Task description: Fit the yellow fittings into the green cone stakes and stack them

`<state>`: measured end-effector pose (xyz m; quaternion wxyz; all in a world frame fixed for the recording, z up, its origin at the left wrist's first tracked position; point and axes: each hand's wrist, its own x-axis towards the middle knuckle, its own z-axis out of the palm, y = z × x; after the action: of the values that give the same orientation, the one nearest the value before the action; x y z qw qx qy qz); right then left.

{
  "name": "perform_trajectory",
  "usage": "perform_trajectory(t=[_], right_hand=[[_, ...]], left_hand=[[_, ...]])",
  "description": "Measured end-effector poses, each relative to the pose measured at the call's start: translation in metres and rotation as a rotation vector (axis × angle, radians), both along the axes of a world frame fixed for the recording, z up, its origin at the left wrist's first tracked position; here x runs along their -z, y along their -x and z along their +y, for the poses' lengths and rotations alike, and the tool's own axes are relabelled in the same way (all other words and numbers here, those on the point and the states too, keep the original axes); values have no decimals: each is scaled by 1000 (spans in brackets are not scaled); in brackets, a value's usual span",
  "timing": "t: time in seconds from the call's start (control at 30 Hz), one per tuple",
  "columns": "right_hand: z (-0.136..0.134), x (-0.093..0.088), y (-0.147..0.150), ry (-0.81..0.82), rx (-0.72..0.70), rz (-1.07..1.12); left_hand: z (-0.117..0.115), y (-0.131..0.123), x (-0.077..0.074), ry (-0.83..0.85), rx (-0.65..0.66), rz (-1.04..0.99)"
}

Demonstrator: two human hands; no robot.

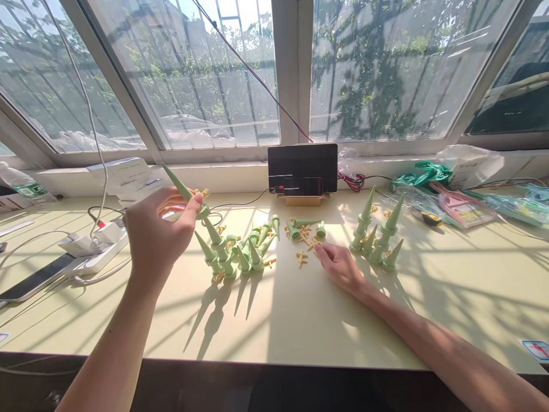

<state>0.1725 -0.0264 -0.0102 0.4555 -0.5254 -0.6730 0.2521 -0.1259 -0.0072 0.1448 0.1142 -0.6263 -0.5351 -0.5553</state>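
My left hand (160,223) is raised above the left part of the table, its fingers closed on a green cone-shaped piece (178,184) with a small yellow part at its side. Below it stands a cluster of green cone pieces (218,246), some upright and some leaning. My right hand (338,264) rests on the table, fingertips pinched together at the edge of a scatter of small yellow pegs (302,258). Whatever the right fingers hold is hidden. A few green pieces (294,230) lie behind the pegs. Right of that hand stands another group of green cones (381,240).
A tablet (302,163) with a phone before it stands at the window. On the left are a power strip (103,252), a dark phone (38,277), papers (128,177) and a bottle (21,182). Plastic bags (461,203) and cables lie at the back right.
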Motion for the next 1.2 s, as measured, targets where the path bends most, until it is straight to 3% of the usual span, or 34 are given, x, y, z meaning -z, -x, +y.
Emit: perform_trajectory(t=[0.4, 0.87, 1.2], right_hand=[[-3, -5, 0, 5, -45, 12], [-2, -3, 0, 19, -44, 13], [0, -2, 1, 14, -28, 10]], left_hand=[[-3, 2, 19, 27, -44, 46], [1, -3, 12, -27, 4, -23], [10, 3, 7, -36, -92, 70]])
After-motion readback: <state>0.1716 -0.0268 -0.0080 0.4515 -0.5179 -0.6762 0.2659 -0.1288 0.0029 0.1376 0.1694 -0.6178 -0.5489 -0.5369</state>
